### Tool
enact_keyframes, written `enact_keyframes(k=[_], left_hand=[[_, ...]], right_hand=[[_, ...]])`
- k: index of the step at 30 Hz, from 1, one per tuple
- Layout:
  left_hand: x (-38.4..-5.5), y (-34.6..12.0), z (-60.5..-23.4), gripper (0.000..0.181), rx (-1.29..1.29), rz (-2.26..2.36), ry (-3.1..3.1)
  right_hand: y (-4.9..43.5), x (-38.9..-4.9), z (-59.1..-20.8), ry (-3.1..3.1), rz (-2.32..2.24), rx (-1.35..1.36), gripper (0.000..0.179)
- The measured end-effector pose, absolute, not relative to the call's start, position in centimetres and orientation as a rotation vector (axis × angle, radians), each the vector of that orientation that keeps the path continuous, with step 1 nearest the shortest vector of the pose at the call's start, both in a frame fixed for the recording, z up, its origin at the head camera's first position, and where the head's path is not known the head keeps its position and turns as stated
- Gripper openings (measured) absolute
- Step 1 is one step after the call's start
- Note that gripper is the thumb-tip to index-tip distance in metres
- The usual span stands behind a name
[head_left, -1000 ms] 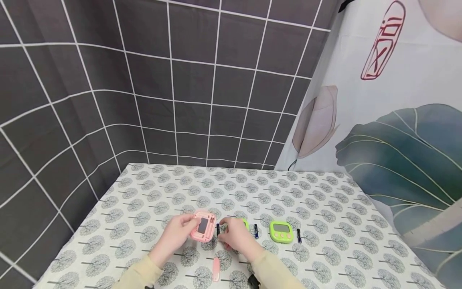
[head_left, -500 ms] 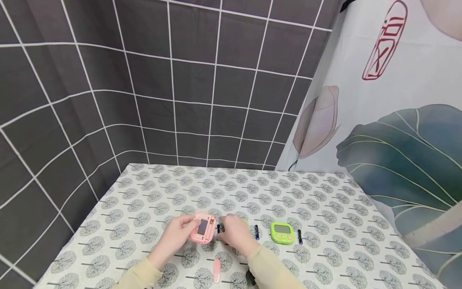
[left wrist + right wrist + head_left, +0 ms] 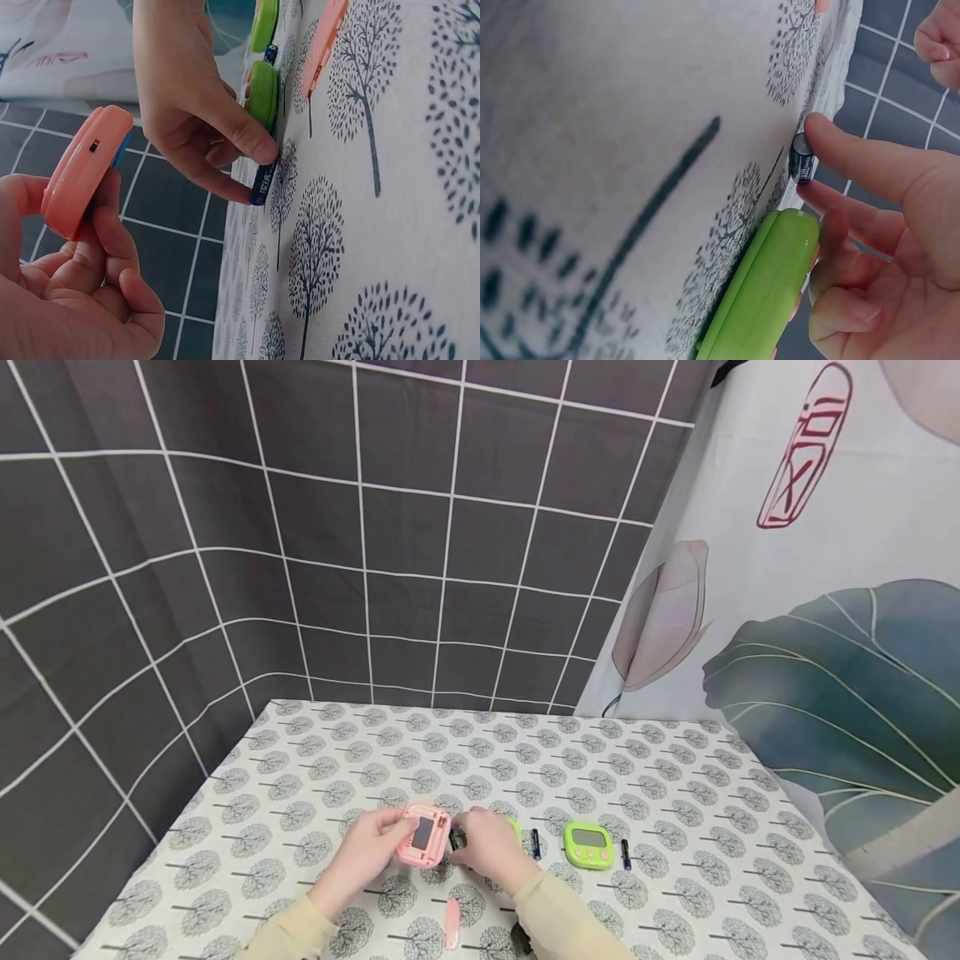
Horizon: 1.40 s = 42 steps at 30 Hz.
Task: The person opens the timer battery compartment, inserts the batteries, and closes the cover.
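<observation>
Right hand [image 3: 491, 847] pinches dark battery [image 3: 264, 181] by its ends, thumb and finger, close to tablecloth [image 3: 300, 868]; left hand [image 3: 371, 843] grips pink timer [image 3: 422, 837], thumb over it, just left of that battery. Half-hidden green timer [image 3: 761, 292] sits just beside right hand; rightward: second battery [image 3: 536, 844], fully visible green timer [image 3: 588, 847], third battery [image 3: 626, 855]. Pink cover [image 3: 452, 925] lies between forearms.

The long left sleeve [image 3: 291, 931] and matching right sleeve [image 3: 567, 918] were plain pale yellow, each reaching the wrist and leaving the left hand [image 3: 367, 847] and right hand [image 3: 487, 847] bare, and a small black object [image 3: 520, 937], its details unclear, showed beside the right sleeve.
</observation>
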<state>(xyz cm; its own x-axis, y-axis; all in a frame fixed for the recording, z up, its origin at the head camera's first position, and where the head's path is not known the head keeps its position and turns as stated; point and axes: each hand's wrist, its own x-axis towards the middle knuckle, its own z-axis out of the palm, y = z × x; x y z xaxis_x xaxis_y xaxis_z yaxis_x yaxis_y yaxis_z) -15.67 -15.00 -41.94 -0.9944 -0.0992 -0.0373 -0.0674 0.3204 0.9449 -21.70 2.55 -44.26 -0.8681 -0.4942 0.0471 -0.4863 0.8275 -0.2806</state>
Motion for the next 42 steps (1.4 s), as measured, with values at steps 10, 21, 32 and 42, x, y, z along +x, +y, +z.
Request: enact_keyframes(k=[10,21,32,42], left_hand=[[-15.8,-14.9,-42.2,0.027,0.129,-1.765,-2.529],[-15.8,-14.9,-42.2,0.031,0.112,-1.798,-2.514],[-15.6,-14.8,-42.2,0.027,0.15,-1.774,-2.531],[-15.7,-14.9,-42.3,0.031,0.158,-1.8,-2.528]], right_hand=[[2.4,-21.7,-44.1,2.919,-0.448,-0.837,0.052],[2.7,-21.8,-44.1,2.938,-0.4,-0.956,0.028],[2.9,-21.5,-44.0,2.952,-0.562,-0.902,0.008],[3.6,-21.5,-44.2,2.914,-0.911,-0.963,0.016]])
